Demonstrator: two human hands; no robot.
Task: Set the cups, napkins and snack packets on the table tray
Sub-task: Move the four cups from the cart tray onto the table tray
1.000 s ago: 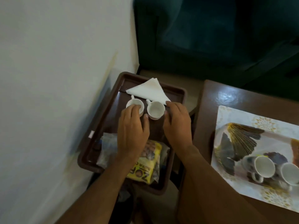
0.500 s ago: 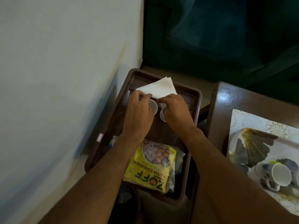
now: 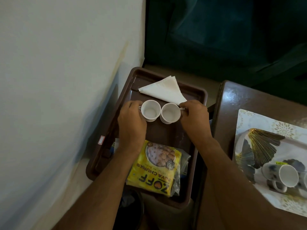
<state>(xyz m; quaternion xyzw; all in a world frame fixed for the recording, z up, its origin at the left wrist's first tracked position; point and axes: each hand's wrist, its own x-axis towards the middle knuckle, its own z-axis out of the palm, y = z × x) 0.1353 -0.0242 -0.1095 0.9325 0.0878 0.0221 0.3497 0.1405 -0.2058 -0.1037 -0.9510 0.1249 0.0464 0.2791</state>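
Note:
Two small white cups stand side by side over the brown tray (image 3: 200, 100). My left hand (image 3: 131, 123) grips the left cup (image 3: 150, 110) by its handle side. My right hand (image 3: 194, 118) pinches the handle of the right cup (image 3: 170, 113). Whether the cups touch the tray floor I cannot tell. A folded white napkin (image 3: 163, 91) lies just behind them at the tray's far end. A yellow snack packet (image 3: 157, 168) lies at the near end, partly under my left forearm, with a clear packet (image 3: 183, 165) beside it.
A white wall runs along the left. To the right is a brown table (image 3: 232, 100) carrying a patterned tray (image 3: 245, 117) with a grey mug (image 3: 282, 177) lying on its side. A dark green sofa (image 3: 216, 39) fills the background.
Both hands went from resting over the cups to gripping them. The two cups now show upright with their mouths open to the camera, nearer to me than the napkin.

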